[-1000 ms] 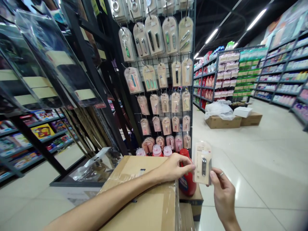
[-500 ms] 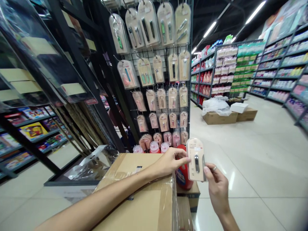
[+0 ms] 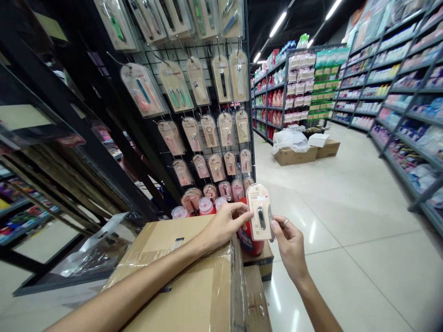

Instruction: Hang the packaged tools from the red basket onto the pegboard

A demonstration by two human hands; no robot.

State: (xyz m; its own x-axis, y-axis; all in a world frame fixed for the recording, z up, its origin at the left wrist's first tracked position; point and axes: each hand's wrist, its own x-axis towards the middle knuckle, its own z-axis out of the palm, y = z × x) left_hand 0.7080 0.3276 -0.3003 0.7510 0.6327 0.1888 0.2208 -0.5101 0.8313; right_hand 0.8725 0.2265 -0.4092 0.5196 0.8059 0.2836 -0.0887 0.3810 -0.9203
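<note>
A carded pack with a nail clipper point(image 3: 260, 217) under clear plastic is held upright between my two hands. My left hand point(image 3: 226, 221) pinches its left edge with thumb and fingers, the forearm reaching across a taped cardboard box point(image 3: 197, 286). On the lower right edge, my right hand point(image 3: 289, 244) grips the pack between thumb and fingers; a ring is on one finger. Just behind the pack stands a red bottle point(image 3: 252, 242), partly covered by it. Beyond my left hand hang several similar carded packs point(image 3: 216, 167) on hooks.
A dark wire display rack point(image 3: 249, 138) rises ahead. Red bottles with clear caps point(image 3: 206, 206) stand behind the box. To the left is a low bin with a plastic bag point(image 3: 93, 249). Cartons point(image 3: 296, 156) lie on the tiled floor farther off, with stocked shelves point(image 3: 415, 106) at right.
The view has turned to the right and come nearer the rack, so the scene shifts left. Both hands still hold the nail clipper pack in much the same way.
</note>
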